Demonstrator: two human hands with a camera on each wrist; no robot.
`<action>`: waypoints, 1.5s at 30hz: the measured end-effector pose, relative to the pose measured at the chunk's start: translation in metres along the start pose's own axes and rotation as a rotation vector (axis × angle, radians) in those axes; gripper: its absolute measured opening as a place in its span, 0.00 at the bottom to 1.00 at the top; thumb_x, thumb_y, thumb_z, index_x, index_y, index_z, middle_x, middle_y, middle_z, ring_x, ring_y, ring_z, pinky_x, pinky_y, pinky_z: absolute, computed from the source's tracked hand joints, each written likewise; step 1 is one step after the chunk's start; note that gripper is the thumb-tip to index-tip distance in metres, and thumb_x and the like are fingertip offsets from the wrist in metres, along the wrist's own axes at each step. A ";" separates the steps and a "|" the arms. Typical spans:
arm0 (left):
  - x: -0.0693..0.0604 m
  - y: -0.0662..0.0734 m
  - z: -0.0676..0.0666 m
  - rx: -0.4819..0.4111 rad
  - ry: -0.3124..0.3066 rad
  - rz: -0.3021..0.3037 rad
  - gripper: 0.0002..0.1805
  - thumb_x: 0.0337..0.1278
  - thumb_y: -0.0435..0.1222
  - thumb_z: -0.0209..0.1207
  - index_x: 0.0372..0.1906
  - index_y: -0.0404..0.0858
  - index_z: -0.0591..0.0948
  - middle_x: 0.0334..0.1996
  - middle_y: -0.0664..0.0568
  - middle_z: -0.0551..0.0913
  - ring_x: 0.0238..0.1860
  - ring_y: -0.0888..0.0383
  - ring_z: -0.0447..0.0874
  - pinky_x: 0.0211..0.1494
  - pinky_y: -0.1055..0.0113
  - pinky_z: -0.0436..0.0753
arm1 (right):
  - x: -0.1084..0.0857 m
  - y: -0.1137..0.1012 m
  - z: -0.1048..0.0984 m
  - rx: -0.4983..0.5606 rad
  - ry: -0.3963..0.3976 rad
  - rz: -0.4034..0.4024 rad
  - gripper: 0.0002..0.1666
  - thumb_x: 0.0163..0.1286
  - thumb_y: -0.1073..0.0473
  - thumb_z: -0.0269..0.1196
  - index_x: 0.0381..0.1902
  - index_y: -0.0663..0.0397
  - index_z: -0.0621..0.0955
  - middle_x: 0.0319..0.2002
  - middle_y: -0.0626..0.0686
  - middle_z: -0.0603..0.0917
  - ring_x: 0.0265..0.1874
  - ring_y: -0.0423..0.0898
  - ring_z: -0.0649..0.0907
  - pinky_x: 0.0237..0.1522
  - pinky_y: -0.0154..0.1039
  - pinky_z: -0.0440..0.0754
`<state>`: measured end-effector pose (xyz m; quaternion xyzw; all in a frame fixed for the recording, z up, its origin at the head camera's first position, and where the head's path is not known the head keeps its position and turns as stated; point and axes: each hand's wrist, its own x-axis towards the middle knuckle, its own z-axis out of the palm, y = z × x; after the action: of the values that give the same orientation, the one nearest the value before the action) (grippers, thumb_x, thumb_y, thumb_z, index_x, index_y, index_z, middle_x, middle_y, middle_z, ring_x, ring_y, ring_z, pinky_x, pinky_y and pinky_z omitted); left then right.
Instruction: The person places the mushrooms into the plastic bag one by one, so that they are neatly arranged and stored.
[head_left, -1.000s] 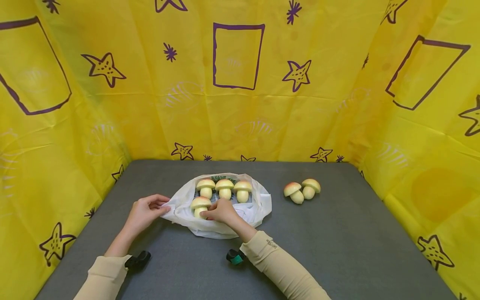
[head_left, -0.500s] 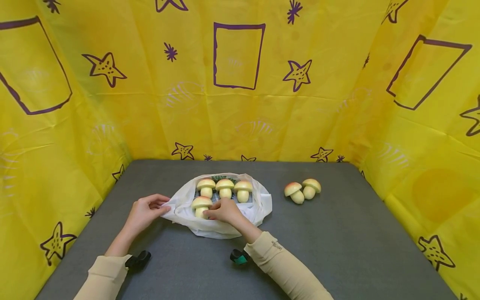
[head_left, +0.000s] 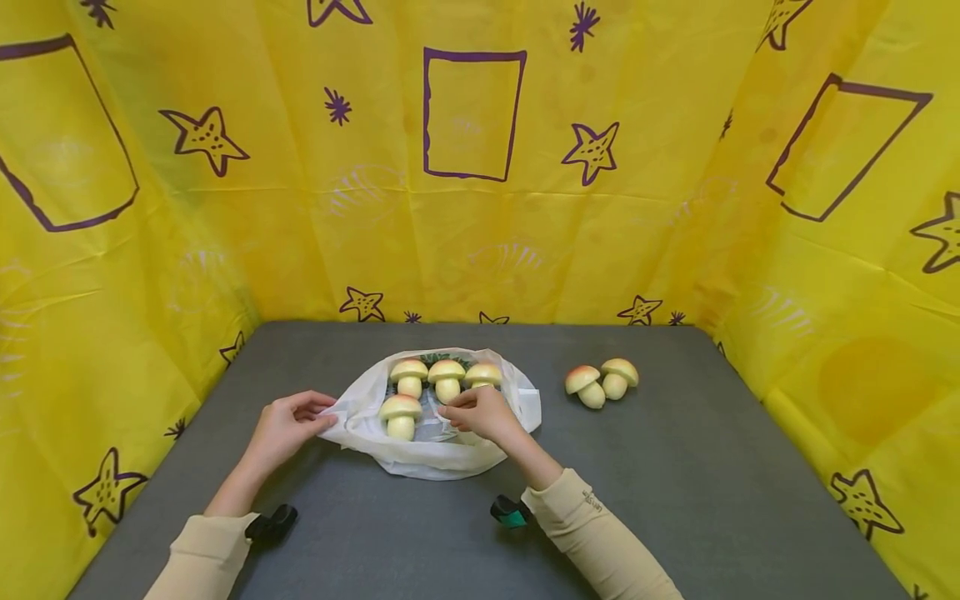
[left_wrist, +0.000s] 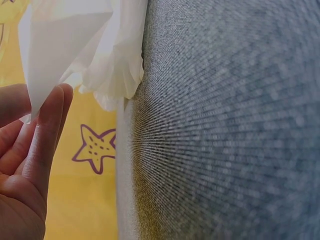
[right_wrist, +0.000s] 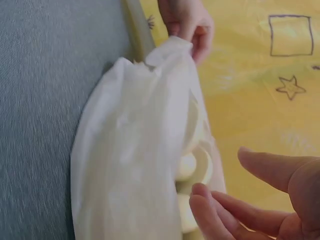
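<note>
A white plastic bag [head_left: 420,460] lies spread with its mouth facing up. My left hand [head_left: 288,425] pinches its left corner between thumb and fingers, as the left wrist view also shows with the bag's tip [left_wrist: 42,80]. Several toy mushrooms with pale stems and reddish-yellow caps are inside, including one at the front left [head_left: 400,408] and one in the middle of the back row [head_left: 447,371]. Over the bag's right half is my right hand [head_left: 487,415], partly covering the back-right mushroom [head_left: 482,372]. In the right wrist view its thumb and fingers [right_wrist: 265,162] stand apart, holding nothing.
Two more toy mushrooms, a left one [head_left: 585,382] and a right one [head_left: 619,375], lie on the grey table [head_left: 675,483] right of the bag. Yellow printed cloth [head_left: 480,250] walls off the back and both sides. Each wrist wears a dark device [head_left: 273,523].
My right hand has let go of the front-left mushroom and moved right, away from it. That mushroom stays in the bag. My left hand keeps its hold on the bag's corner.
</note>
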<state>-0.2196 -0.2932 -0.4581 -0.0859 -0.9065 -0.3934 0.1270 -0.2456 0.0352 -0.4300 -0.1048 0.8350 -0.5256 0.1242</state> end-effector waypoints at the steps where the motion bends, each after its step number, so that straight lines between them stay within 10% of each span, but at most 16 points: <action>1: 0.000 0.000 0.000 0.002 -0.002 0.001 0.12 0.49 0.40 0.69 0.39 0.40 0.85 0.34 0.47 0.85 0.29 0.67 0.79 0.33 0.75 0.79 | -0.001 0.001 -0.003 -0.007 0.008 0.001 0.17 0.60 0.50 0.68 0.39 0.57 0.86 0.33 0.57 0.88 0.34 0.53 0.87 0.36 0.45 0.85; 45: -0.001 0.001 0.001 -0.007 0.006 0.005 0.13 0.48 0.40 0.70 0.39 0.40 0.85 0.32 0.48 0.86 0.29 0.67 0.79 0.33 0.76 0.79 | -0.008 0.036 -0.098 -0.044 0.255 0.067 0.19 0.60 0.54 0.68 0.43 0.64 0.83 0.39 0.61 0.87 0.35 0.53 0.87 0.42 0.48 0.84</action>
<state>-0.2189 -0.2920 -0.4584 -0.0871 -0.9045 -0.3965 0.1306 -0.2709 0.1366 -0.4210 -0.0119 0.8585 -0.5117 0.0322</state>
